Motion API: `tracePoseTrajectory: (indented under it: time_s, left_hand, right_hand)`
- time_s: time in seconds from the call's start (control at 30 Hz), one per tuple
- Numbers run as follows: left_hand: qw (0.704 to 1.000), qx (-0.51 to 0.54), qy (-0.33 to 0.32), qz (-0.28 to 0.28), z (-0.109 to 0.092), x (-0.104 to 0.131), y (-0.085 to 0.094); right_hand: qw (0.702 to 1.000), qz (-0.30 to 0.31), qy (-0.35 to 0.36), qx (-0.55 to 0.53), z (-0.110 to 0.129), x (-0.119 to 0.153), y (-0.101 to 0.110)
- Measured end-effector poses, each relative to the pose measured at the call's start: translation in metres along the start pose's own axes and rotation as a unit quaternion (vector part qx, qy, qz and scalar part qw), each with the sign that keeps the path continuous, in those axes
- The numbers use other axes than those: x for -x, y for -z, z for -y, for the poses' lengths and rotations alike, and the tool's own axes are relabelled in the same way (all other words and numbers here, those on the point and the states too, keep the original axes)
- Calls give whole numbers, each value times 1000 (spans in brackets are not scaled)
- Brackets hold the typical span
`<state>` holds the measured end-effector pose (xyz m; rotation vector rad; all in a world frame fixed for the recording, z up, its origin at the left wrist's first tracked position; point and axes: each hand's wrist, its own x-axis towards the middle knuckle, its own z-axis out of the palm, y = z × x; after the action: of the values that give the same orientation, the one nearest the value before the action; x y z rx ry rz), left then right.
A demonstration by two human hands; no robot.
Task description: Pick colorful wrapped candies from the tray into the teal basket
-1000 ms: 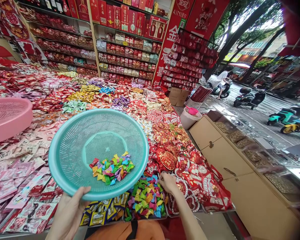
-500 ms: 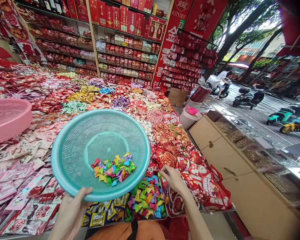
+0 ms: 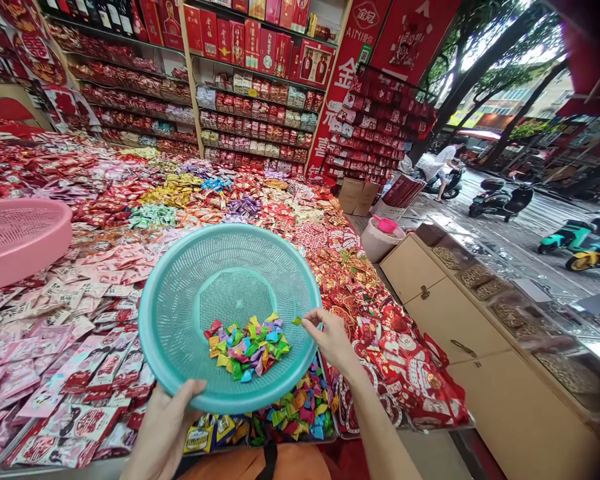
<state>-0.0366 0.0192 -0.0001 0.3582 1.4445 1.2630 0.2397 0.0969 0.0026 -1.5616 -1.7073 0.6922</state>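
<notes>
My left hand [image 3: 173,420] is closed on the near left rim of a round teal plastic basket [image 3: 155,333], thumb over the edge. The basket is tilted toward me. A small heap of bright wrapped candies [image 3: 250,347] lies low in it. At the basket's right rim, my right hand [image 3: 327,337] pinches one small green wrapped candy [image 3: 297,321] between thumb and fingertips. Below the basket, a tray of similar multicoloured candies [image 3: 300,413] is partly hidden. Yellow and blue packets [image 3: 199,439] lie to its left.
A pink basket [image 3: 25,250] sits at the left on heaps of packaged sweets. Red packets [image 3: 410,373] fill the right side of the stall. Tan cabinets [image 3: 460,333] stand at the right, a bucket with a pink scoop [image 3: 383,237] beyond. Shelves [image 3: 255,100] line the back.
My right hand has risen from the candy tray to the basket's right rim with a green candy in its fingertips. My left hand and the teal basket have shifted right.
</notes>
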Motion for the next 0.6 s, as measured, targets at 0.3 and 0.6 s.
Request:
tracePoseTrajectory:
  time_s: [0.3, 0.6]
  left_hand:
    - [1000, 16, -10, -22, -5, 6, -9]
    - [1000, 18, -3, -7, -6, 0, -2]
  right_hand:
    - [988, 8, 16, 153, -5, 3, -24]
    - [986, 46, 44, 154, 1, 11, -29]
